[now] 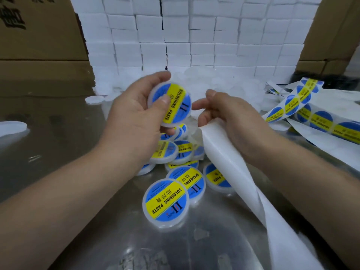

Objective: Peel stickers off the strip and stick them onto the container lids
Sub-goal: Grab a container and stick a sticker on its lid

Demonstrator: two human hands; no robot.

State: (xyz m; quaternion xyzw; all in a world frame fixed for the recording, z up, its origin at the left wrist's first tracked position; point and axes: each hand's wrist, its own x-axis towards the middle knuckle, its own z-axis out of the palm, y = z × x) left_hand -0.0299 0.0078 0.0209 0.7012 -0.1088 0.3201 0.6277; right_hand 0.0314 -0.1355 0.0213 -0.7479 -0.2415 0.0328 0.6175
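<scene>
Head view, centre: holding one lid (169, 124) in the left hand (134, 117), grip closed round the rim, thumb pressed flat on the blue-and-yellow sticker (176, 102) laid across its top. Just beside it at 3 o'clock, the right hand (231, 114), grip curled round the strip (229, 162), with bare backing trailing off toward 5 o'clock over the bench (58, 152). Farther out at 3 o'clock, unpeeled stickers (292, 105) on the same strip. At 6 o'clock, a heap of finished lids (165, 199); at 12 o'clock, bare lids (204, 80) in front of a wall of white boxes (175, 36).

Probably the smoothing-down stage. To do it well:

- Rub the thumb from the middle outward toward the rim, chasing out any air.
- Run once round the sticker's edge to seat it; look for lifted corners or creases.
- Keep the lid steady in the grip, fingers on the rim and not over the print.
- Set it down label-up at 6 o'clock, apart from the bare lids.
- Hold the strip taut meanwhile, ready to bend the backing so the next sticker lifts cleanly, touching only its edge.
</scene>
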